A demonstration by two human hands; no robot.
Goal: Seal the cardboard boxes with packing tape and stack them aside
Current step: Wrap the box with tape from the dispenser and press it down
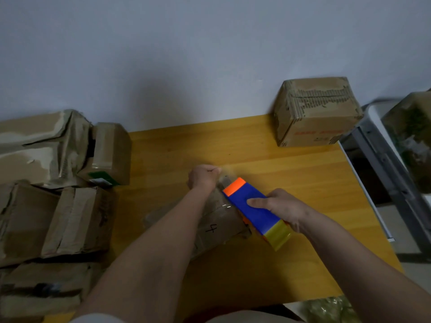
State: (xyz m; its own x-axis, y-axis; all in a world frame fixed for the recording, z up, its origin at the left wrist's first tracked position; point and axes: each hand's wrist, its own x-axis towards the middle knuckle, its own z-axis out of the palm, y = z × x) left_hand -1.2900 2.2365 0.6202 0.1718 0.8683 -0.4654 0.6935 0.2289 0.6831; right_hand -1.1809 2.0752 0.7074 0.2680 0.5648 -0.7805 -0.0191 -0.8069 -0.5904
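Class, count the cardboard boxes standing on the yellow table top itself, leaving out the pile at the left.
2: the sealed box at the table's far right corner, and the box marked 4 under the hands. Others may be hidden.

My right hand [283,209] grips a blue tape dispenser [253,209] with an orange tip, laid across a cardboard box [219,223] marked "4" on the yellow table [303,183]. My left hand [203,176], fisted, is at the box's far end, pinching something blurred. Crumpled boxes [56,183] pile at my left; a taped box [317,110] sits at the far right corner.
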